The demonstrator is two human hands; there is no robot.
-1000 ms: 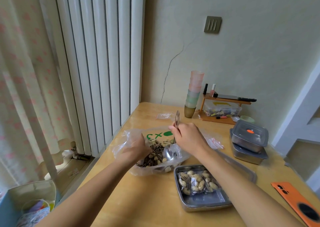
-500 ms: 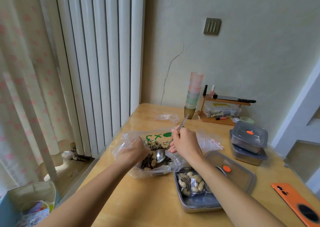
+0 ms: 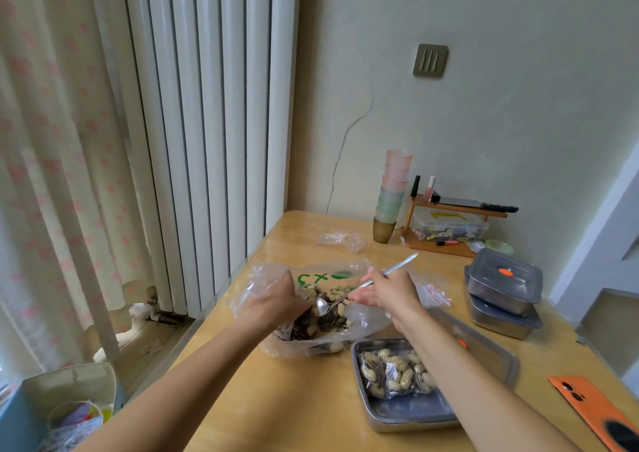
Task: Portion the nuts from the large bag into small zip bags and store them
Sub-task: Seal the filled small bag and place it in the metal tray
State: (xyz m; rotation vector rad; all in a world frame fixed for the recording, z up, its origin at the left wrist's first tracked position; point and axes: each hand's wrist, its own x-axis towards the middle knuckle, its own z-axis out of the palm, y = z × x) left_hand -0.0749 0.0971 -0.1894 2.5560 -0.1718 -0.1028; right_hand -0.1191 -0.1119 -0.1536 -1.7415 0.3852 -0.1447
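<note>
Left hand (image 3: 273, 304) at left rim of large bag (image 3: 366, 323), fingers curled on plastic, holding mouth open. Nuts (image 3: 325, 322) and seeds inside large bag. Spoon (image 3: 321, 306) bowl down among them. Right hand (image 3: 390, 291) over large bag's right side, pinching spoon handle. Filled small zip bag (image 3: 390, 374) in steel tray (image 3: 397, 424), right-front of large bag.

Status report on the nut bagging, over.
Left hand holds big bag open. Right hand grips spoon, bowl down in the nuts. One filled small bag in tray. Nothing in the way.
</note>
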